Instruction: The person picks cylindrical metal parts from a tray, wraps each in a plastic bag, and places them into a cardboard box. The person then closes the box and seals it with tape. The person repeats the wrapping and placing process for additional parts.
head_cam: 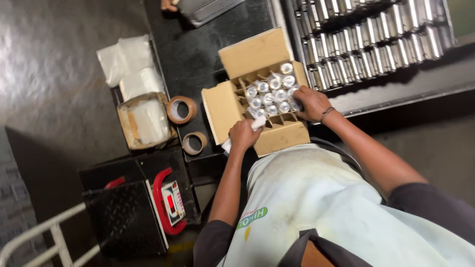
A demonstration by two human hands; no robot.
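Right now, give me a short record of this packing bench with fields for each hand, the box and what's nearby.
left hand: holds a white wrapped item at the box's near edge
right hand: rests on the capped bottles at the box's right side
open brown cardboard box: divider grid, partly filled with white-capped bottles
nearby: two brown tape rolls, red-trimmed weighing scale, rows of metal tins

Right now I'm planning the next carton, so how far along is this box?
Most divider cells of the cardboard box already hold wrapped silver containers. The left hand holds a white wrapped piece at the front row, and the right hand rests on the right-side cells. The front row looks unfilled, and the flaps are open.
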